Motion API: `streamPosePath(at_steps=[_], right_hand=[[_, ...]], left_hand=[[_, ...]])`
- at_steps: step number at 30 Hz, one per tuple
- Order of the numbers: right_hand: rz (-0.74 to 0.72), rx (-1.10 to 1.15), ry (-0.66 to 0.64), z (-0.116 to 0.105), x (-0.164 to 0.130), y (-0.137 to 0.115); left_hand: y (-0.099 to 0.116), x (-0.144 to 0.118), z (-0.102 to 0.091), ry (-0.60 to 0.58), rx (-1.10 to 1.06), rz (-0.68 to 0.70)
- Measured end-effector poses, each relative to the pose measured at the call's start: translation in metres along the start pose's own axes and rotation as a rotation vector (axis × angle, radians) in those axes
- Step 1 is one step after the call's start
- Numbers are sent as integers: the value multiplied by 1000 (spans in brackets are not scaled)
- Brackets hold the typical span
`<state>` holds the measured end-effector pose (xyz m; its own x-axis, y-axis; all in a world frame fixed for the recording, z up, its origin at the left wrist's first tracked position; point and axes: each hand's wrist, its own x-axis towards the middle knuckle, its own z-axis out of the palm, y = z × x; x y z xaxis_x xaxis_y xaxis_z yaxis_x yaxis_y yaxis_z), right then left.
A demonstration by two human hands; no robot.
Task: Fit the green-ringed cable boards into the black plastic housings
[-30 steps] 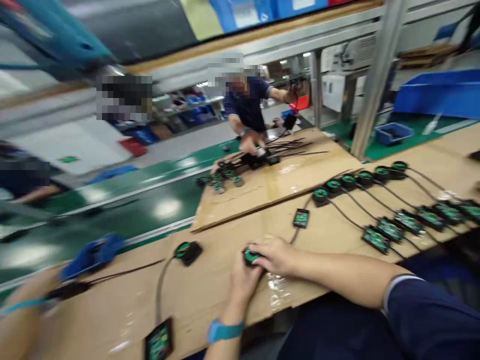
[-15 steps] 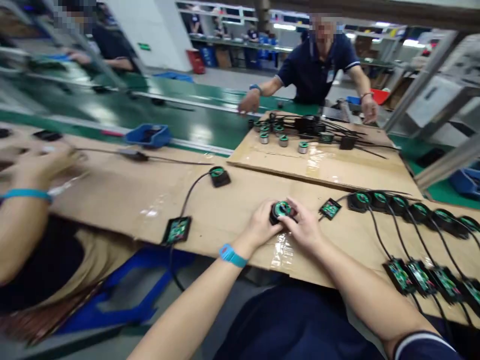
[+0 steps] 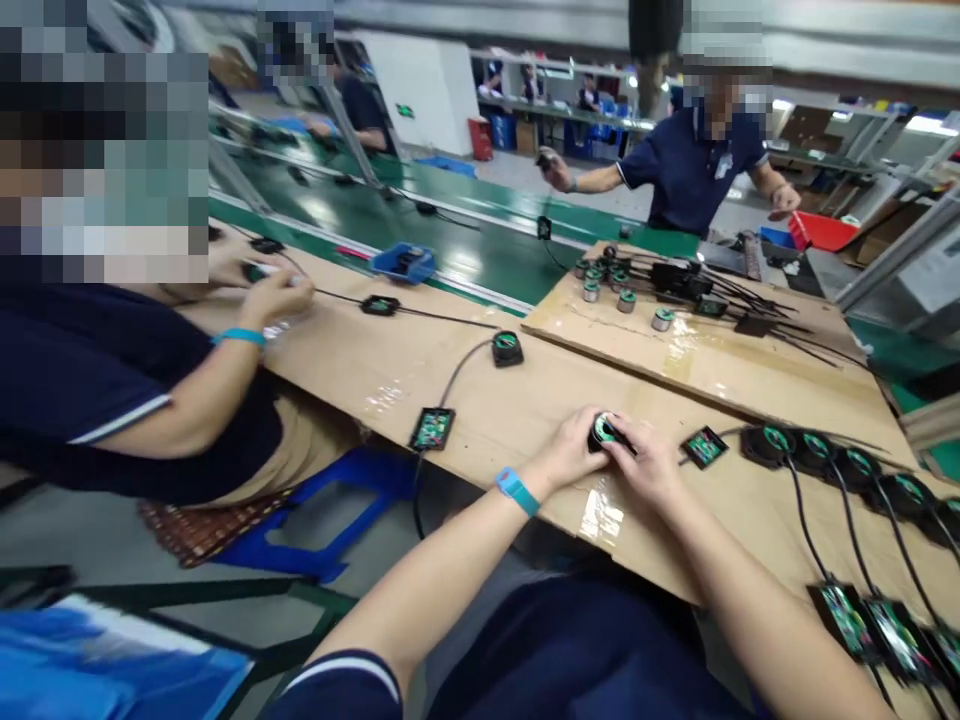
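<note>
Between both hands, just above the cardboard, is a round black housing (image 3: 603, 430) with a green ring-shaped part inside. My left hand (image 3: 574, 448) is closed around its left side. My right hand (image 3: 649, 458) grips the right side, thumb and fingers close to the rim. Fingers cover much of the housing, and its underside is hidden. To the right of my right hand lies a small black box with a green circuit board (image 3: 703, 447). Left of my hands are a cabled black housing (image 3: 508, 348) and its open circuit box (image 3: 433, 428).
Several cabled housings (image 3: 814, 450) line the right side, with circuit boxes (image 3: 846, 618) near the front edge. Metal-and-green cylinders (image 3: 626, 300) and cables lie on a raised cardboard sheet (image 3: 600, 340). A blue bin (image 3: 403, 262) stands behind. Co-workers sit left and stand opposite.
The view has swung left, so the bench appears shifted right. The housing in my hands is tilted more. The person opposite has raised a hand with a dark part in it.
</note>
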<state>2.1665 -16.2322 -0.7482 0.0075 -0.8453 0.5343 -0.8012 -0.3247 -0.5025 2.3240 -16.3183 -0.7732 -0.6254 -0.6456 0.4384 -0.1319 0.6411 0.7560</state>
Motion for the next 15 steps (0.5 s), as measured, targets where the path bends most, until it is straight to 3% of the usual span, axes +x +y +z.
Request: streamPosePath(at_steps=[9,15], right_hand=[[55,-90,22,11,-4,12],[236,-24,-7,-18,-9,-5]], left_hand=[[-2,4,0,-21,11,-50],[8,-3,-1,36,8,-90]])
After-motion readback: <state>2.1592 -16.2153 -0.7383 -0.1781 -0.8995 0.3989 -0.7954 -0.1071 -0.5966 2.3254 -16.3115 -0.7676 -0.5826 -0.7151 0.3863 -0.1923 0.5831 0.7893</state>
